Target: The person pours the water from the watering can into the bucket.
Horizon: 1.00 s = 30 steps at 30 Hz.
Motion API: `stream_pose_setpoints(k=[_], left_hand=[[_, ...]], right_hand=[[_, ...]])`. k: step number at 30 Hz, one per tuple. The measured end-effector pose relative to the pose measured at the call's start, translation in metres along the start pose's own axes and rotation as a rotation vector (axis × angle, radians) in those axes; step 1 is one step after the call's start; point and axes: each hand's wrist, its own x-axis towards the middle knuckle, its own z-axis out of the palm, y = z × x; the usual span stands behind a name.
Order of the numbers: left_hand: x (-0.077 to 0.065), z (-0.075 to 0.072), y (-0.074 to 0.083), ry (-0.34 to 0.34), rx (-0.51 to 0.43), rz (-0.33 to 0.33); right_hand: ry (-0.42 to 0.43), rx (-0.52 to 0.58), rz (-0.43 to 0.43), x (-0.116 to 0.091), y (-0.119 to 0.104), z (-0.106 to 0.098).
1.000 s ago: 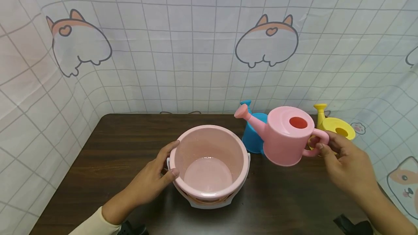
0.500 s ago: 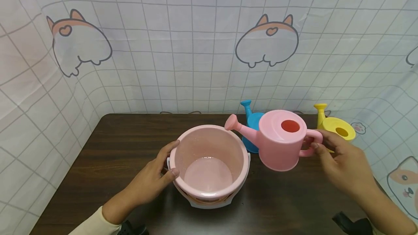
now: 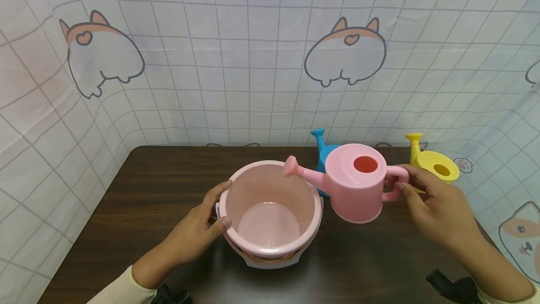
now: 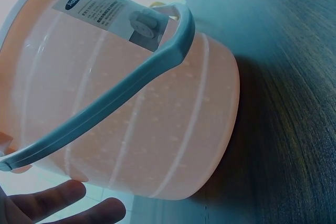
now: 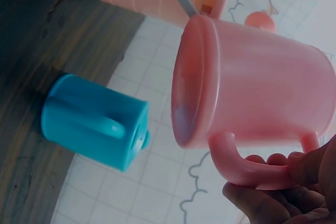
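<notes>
In the head view my left hand point(image 3: 198, 229) holds the left rim of a pale pink bucket point(image 3: 270, 249), thumb and index finger at the edge. Two of its fingers point(image 4: 102, 212) show beside the bucket's outer wall in the left wrist view. My right hand point(image 3: 440, 212) grips the handle of a pink watering can point(image 3: 356, 196) and carries it above the table. The can is nearly upright. Its spout points left, and the rose overlaps the bucket's back right rim in this view. Small glints show inside the bucket.
Behind the pink can stands a blue watering can point(image 5: 94, 121), partly hidden in the head view. A yellow watering can point(image 3: 434, 161) is at the back right, past my right hand. The dark wooden table point(image 3: 168, 172) ends at a white checked cloth point(image 3: 261, 74).
My right hand has moved the pink watering can left and slightly toward me, bringing its spout over the bucket's rim. My left hand and the bucket have stayed put.
</notes>
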Motion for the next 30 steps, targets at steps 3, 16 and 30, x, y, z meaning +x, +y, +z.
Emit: stream_pose_setpoints(k=[3,16,30], left_hand=[[0.0,0.0,0.0,0.0,0.0,-0.003],[0.0,0.0,0.0,0.009,0.002,0.027],[0.0,0.001,0.001,0.004,0.001,-0.004]], right_hand=[[0.0,-0.006,-0.015,0.002,-0.001,0.001],[-0.017,0.004,-0.063,0.008,-0.005,0.001],[-0.052,-0.044,-0.194,0.023,-0.01,-0.005]])
